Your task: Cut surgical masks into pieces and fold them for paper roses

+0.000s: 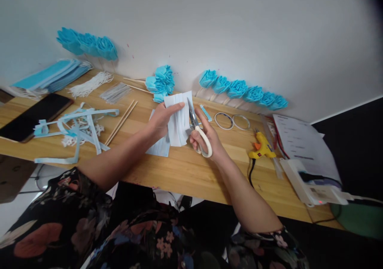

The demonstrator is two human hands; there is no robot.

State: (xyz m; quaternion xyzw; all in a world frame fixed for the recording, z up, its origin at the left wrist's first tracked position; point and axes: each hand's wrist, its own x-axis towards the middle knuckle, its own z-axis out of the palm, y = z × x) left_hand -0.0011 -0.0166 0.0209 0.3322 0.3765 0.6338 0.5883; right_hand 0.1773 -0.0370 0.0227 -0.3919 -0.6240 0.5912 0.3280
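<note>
1. Left hand [160,121] pinches a white, pleated, fabric-like sheet [178,121] above the wooden counter [185,177]; probably light, soft, easily creased, best held near an edge.
2. Right hand [213,136] grips white-handled metal scissors [201,132], blades at the sheet's right side; stiff, best held by their loops.
3. Room remains toward the counter's front edge.
</note>
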